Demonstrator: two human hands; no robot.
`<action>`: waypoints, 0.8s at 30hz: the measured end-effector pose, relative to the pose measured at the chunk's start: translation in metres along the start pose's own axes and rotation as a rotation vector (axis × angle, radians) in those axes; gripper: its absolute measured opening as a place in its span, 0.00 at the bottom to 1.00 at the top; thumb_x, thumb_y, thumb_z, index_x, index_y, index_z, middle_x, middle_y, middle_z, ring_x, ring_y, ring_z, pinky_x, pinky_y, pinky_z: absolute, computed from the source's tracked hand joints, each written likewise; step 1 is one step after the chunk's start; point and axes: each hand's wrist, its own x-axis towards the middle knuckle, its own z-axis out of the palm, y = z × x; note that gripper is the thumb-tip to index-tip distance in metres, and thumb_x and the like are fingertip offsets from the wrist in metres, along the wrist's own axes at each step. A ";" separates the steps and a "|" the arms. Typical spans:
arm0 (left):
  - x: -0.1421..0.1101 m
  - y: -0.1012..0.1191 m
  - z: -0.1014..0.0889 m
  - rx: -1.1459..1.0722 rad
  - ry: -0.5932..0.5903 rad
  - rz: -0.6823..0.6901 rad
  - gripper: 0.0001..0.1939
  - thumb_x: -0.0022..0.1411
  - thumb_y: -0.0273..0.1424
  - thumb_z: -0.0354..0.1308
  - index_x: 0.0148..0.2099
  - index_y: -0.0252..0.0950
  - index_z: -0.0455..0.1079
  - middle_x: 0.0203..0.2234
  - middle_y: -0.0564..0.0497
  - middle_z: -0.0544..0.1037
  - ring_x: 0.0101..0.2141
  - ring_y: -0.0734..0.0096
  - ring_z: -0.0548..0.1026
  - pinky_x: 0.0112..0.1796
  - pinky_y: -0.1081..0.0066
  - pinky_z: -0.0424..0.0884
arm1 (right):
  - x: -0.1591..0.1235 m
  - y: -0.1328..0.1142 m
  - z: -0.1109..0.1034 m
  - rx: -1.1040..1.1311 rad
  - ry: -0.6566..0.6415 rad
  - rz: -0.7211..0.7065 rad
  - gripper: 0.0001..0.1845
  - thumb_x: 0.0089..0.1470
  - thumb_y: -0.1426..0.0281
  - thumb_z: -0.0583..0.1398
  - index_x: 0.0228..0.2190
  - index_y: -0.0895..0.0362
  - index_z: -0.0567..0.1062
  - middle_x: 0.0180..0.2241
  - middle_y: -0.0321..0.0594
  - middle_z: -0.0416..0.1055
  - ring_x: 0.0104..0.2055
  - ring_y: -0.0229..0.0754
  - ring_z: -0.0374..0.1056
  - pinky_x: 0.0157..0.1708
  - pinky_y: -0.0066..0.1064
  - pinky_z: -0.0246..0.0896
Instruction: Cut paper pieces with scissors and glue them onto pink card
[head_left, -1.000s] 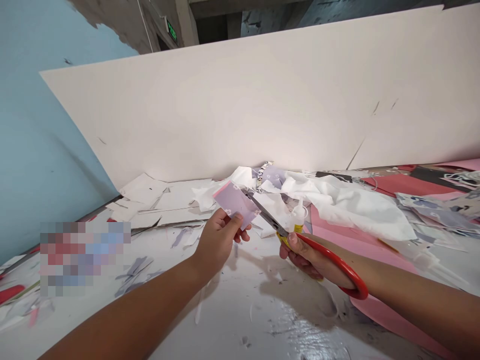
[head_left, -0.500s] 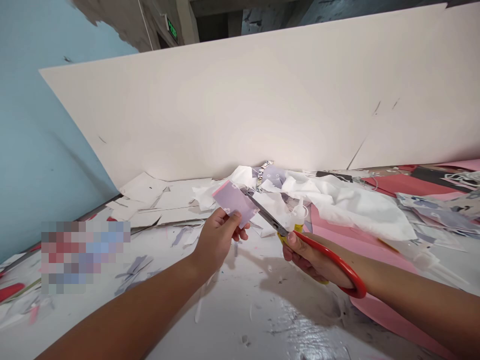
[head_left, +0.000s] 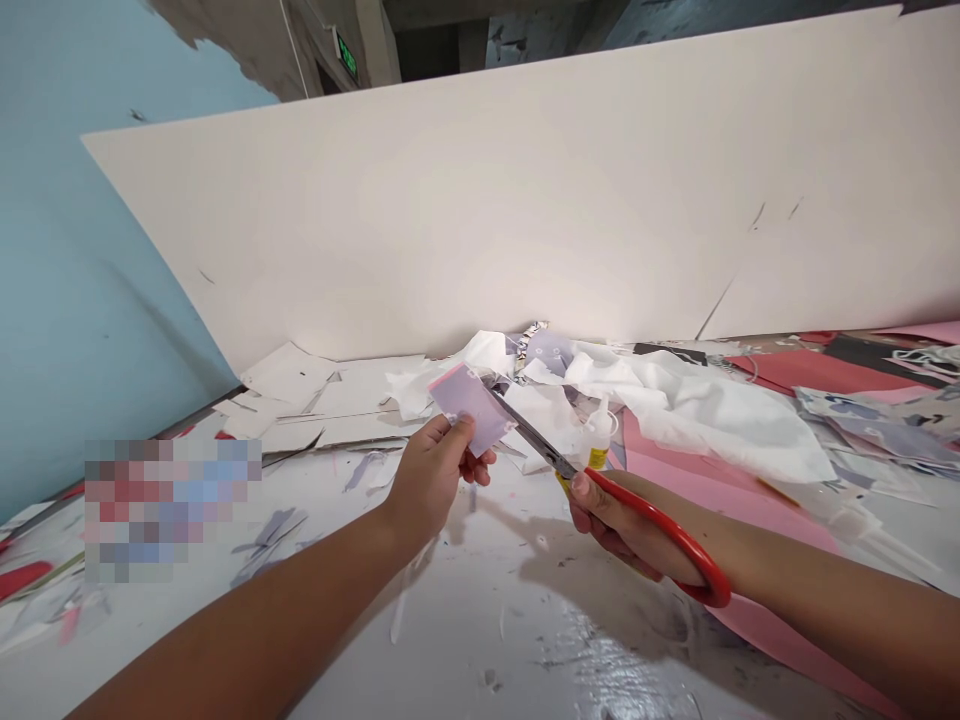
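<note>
My left hand (head_left: 431,475) pinches a small lilac paper piece (head_left: 469,410) with a pink edge and small white marks. My right hand (head_left: 619,525) grips a pair of red-handled scissors (head_left: 664,530) with a yellow part near the pivot. Their narrow steel blades (head_left: 532,435) point up and left, and the tips meet the paper's right edge. I cannot tell whether the blades are open around the paper. A small glue bottle (head_left: 600,435) with a yellow label stands just beyond the scissors.
Crumpled white fabric (head_left: 697,420) lies on a pink sheet (head_left: 720,500) behind my right hand. White offcuts and lilac scraps (head_left: 270,530) litter the paint-marked white table (head_left: 480,640). A large white board (head_left: 480,200) stands behind, beside a blue wall (head_left: 90,250).
My right hand and the scissors sit slightly further right. The blade tips remain at the lilac paper's edge, and my left hand has barely moved.
</note>
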 end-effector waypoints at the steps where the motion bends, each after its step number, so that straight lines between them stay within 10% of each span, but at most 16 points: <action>1: 0.000 0.000 0.000 0.000 0.002 -0.001 0.15 0.56 0.41 0.53 0.26 0.35 0.61 0.17 0.55 0.71 0.17 0.78 0.66 0.23 0.73 0.61 | 0.000 0.000 0.000 -0.005 0.004 -0.002 0.33 0.48 0.40 0.40 0.22 0.57 0.61 0.12 0.26 0.52 0.12 0.27 0.46 0.14 0.23 0.44; 12: 0.002 -0.002 -0.001 -0.001 0.013 -0.002 0.15 0.56 0.40 0.52 0.25 0.35 0.61 0.16 0.55 0.70 0.16 0.78 0.66 0.22 0.74 0.61 | -0.002 -0.002 0.001 0.009 -0.060 0.095 0.34 0.45 0.38 0.39 0.22 0.56 0.59 0.12 0.25 0.52 0.10 0.27 0.50 0.14 0.23 0.46; 24: -0.001 -0.001 0.001 0.023 0.012 -0.043 0.13 0.54 0.39 0.53 0.25 0.35 0.61 0.13 0.56 0.70 0.14 0.77 0.66 0.21 0.74 0.62 | -0.002 0.004 0.005 0.086 -0.071 -0.100 0.31 0.46 0.39 0.39 0.23 0.55 0.56 0.18 0.27 0.45 0.18 0.30 0.40 0.15 0.24 0.42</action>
